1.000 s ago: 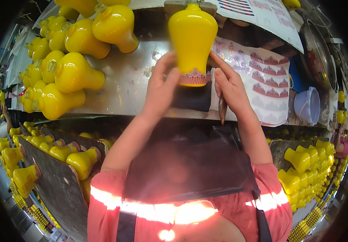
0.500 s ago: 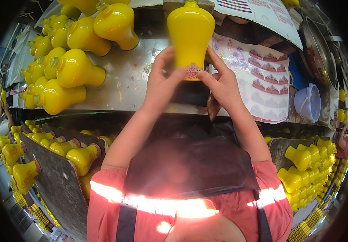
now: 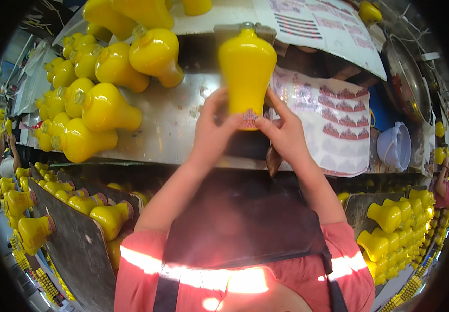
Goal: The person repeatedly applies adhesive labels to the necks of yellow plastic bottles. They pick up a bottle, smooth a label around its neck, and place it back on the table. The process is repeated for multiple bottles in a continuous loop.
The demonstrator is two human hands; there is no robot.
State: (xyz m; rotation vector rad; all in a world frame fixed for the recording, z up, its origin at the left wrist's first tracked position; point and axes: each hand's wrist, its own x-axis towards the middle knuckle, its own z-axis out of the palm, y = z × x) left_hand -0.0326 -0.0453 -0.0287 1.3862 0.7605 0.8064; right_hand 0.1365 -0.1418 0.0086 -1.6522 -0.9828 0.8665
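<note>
A glossy yellow bottle (image 3: 247,67) with a narrow neck, broad shoulders and a tapering body lies in front of me, its neck pointing away. Around its near end shows a pink and purple patterned decal (image 3: 249,119). My left hand (image 3: 214,127) grips the bottle's left side, thumb beside the decal. From the right, my right hand (image 3: 287,130) holds the same end, with its thumb on the decal's edge. The far fingers of both hands are partly hidden by the bottle. Its neck end rests on a grey block (image 3: 223,37).
Several plain yellow bottles (image 3: 105,106) lie on the metal worktop's left (image 3: 170,119). To the right are a decal sheet (image 3: 341,153) and a pale purple bucket (image 3: 394,146). Boards with decorated bottles (image 3: 111,218) stand lower left, more bottles (image 3: 388,216) lower right. Other people work at both edges.
The whole view has shifted, so the worktop and bottle appear lower in the picture. Both hands keep hold of the bottle, with the thumbs still by the decal.
</note>
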